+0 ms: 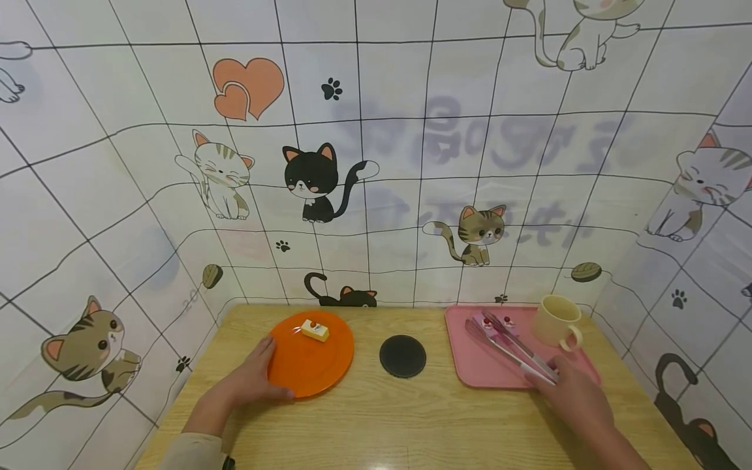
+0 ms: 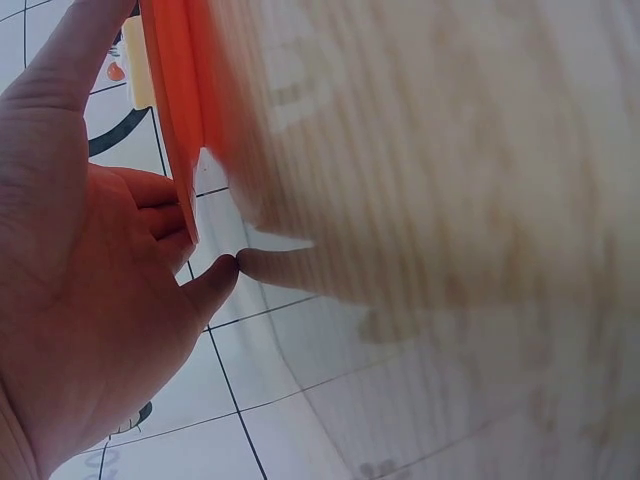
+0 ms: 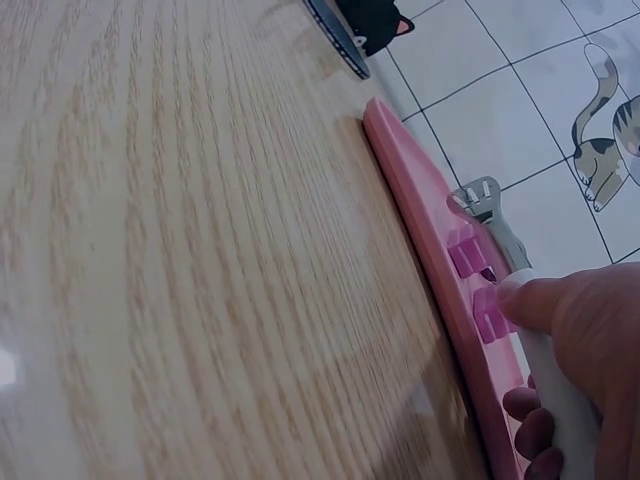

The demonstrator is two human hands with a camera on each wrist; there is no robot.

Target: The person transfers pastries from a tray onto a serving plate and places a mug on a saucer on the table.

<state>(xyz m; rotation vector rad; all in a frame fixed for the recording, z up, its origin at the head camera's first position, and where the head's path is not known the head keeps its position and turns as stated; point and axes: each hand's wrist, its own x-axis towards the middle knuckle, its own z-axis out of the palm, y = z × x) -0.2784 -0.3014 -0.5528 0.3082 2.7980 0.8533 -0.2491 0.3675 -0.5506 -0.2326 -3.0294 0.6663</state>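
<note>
At the left, my left hand (image 1: 249,377) touches the near-left rim of an orange plate (image 1: 314,372), its thumb and fingers spread apart along the edge. A small yellow cake piece (image 1: 314,330) with a red dot on top sits on the plate. On the right, my right hand (image 1: 578,399) grips metal tongs with white handles (image 3: 555,380). The tongs' tips lie over small pink cake pieces (image 3: 466,252) on a pink tray (image 1: 478,375). Whether the tips pinch a piece, I cannot tell. A pale yellow mug (image 1: 555,321) stands at the tray's back right.
Between the plate and the tray lies a round black coaster (image 1: 402,356) on the wooden table (image 1: 376,421). Sheets printed with cats and a grid (image 1: 399,150) rise behind the table and on both sides.
</note>
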